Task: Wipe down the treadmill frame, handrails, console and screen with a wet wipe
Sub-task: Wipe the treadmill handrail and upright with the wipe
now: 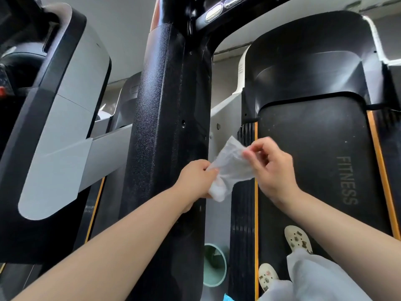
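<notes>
A white wet wipe (229,168) hangs stretched between both hands, in front of the treadmill's black textured upright post (165,118). My left hand (196,181) grips the wipe's lower bunched end beside the post. My right hand (271,168) pinches the wipe's upper right edge with thumb and fingertips, above the deck's left side rail. The black running belt (321,161), marked FITNESS, stretches away at the right. At the top, the underside of the console (214,11) shows two pale oval pads.
A neighbouring treadmill's grey and black upright (65,118) fills the left. A mint green bin (214,266) stands on the floor between post and deck. My feet in white clogs (297,238) stand on the belt. Orange strips edge the belt.
</notes>
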Demonstrator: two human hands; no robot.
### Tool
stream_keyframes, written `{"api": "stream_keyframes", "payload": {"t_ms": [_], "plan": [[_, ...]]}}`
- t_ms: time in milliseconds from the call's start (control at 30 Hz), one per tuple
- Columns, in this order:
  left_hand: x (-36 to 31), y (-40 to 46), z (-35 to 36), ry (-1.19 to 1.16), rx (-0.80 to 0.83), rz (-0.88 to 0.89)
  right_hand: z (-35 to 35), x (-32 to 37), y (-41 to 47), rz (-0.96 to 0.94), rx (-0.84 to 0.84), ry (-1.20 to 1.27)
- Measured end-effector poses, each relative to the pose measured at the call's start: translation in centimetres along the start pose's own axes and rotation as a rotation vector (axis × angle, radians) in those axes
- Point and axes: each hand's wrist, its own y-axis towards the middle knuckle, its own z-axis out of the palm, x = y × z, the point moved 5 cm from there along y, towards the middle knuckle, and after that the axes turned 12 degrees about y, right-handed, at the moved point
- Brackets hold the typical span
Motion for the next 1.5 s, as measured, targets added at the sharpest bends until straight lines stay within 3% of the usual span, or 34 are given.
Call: {"api": "stream_keyframes", "payload": {"t_ms": [133,267,367,567,733,867,967,1033,1133,1200,1267,1367,1433,1500], "plan": [[0.4,0.5,0.4,-0.397,-0.012,-0.202,1.8,0.7,-2.4,-0.331,0.179,-0.148],[0.2,0.5,0.0,-0.5,-0.001,-0.211,2.6,-0.1,-4.3,-0.445,0.28,-0.221],[0.2,0.3,0.2,-0.444,0.027,-0.17,2.5,-0.2,-4.1,-0.314,0.305,-0.188],[-0.4,-0.4,0.8,-0.323,0.092,-0.058,2.0,-1.7,-1.9,0.248,0.174,0.09],[-1.4,-0.9,0.5,-0.092,0.153,0.073,2.6,-2.8,-0.1,0.419,0.459,0.068],[-1.2,-0.7,0.0,-0.014,0.043,0.056,2.8,-3.0,-0.4,0.499,0.305,0.06],[-1.5,-1.0,0.2,0.174,-0.073,0.141,3.2,-2.6,-1.0,0.569,0.146,0.07],[-1.9,-1.4,0.3,0.302,-0.127,0.198,4.4,-2.3,-2.1,0.712,0.128,0.277],[-1.9,-1.3,1.6,0.501,0.034,0.24,6.2,-1.5,-3.9,0.972,0.077,0.712],[-1.3,-1.4,2.0,0.808,0.127,0.222,6.6,-1.7,-4.0,1.036,0.017,0.79],[-1.0,-1.4,0.7,1.046,0.068,0.24,7.0,-2.4,-3.5,1.08,-0.044,0.791],[-1.7,-1.7,-2.4,1.434,-0.183,0.57,7.0,-3.9,-1.3,0.906,-0.043,0.461],[-2.1,-1.8,-4.4,1.527,-0.29,0.795,7.0,-4.2,0.7,0.712,-0.045,0.273],[-1.9,-1.5,-6.3,1.573,-0.318,0.9,7.7,-4.4,2.2,0.587,-0.014,0.185]]}}
